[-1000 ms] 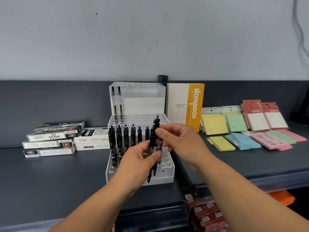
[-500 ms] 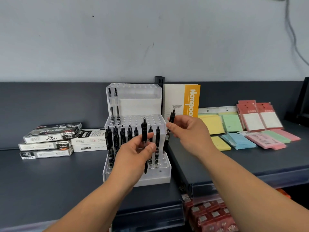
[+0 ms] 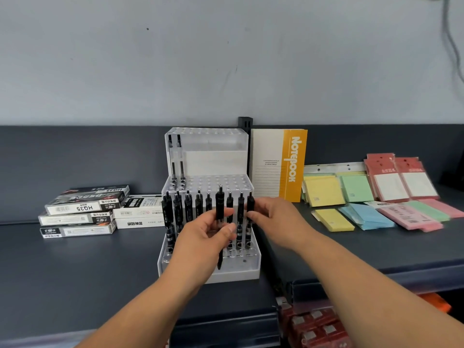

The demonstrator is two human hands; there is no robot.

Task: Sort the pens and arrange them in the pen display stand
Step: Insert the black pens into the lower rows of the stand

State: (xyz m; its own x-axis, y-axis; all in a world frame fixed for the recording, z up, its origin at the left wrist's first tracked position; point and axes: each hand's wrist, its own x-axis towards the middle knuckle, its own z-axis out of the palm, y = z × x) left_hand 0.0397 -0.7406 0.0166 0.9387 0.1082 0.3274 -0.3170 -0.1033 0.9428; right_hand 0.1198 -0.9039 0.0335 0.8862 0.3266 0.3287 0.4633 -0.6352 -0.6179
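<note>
Left hand (image 3: 200,237): grips one slim black pen (image 3: 220,209) upright, just in front of the stand (image 3: 236,275), which is stepped clear plastic on a white base, drilled with round holes. Right hand (image 3: 276,222): pinches the end pen (image 3: 250,205), seated in the front row.

Head-worn camera looks forward and down, close over the dark shelf (image 3: 75,272).

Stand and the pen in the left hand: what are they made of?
Stand: likely clear acrylic, glossy, on a white opaque base; pens show through its walls. Pen, pinched by the left hand: black plastic by the look, slight sheen; any metal parts cannot be told.
</note>
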